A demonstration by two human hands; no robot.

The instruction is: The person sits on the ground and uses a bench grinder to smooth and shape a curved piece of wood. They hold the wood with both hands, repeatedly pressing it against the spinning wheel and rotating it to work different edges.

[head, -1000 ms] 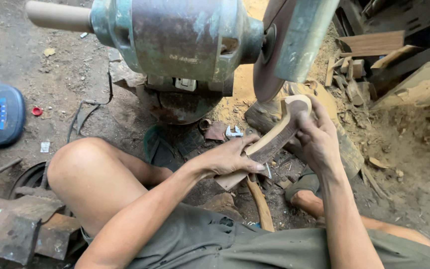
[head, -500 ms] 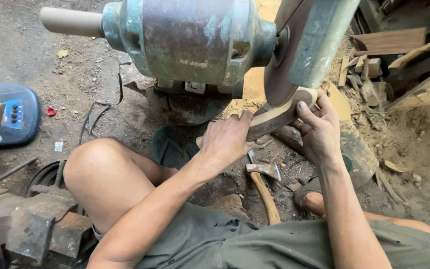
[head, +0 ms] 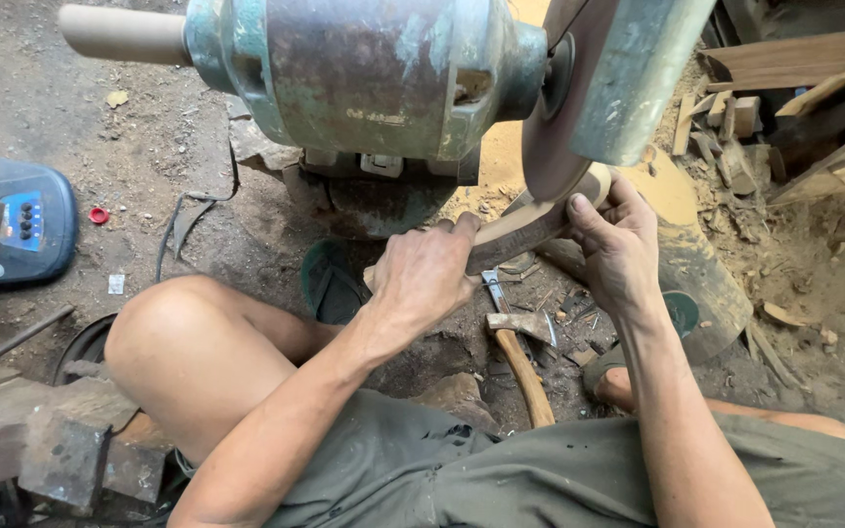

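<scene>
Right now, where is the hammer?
In the head view, the hammer lies on the dirt floor between the person's arms, just below the wooden piece both hands hold at the grinding wheel.

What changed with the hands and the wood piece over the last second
Both hands raised the curved wood piece from in front of the knees up to the lower edge of the sanding disc. The left hand and right hand kept their grip throughout. The green motor and the hatchet on the ground stayed put.

A hatchet (head: 522, 342) lies on the dirt floor (head: 41, 108), a blue device (head: 22, 220) at its left edge, wood offcuts (head: 726, 117) at its right
</scene>
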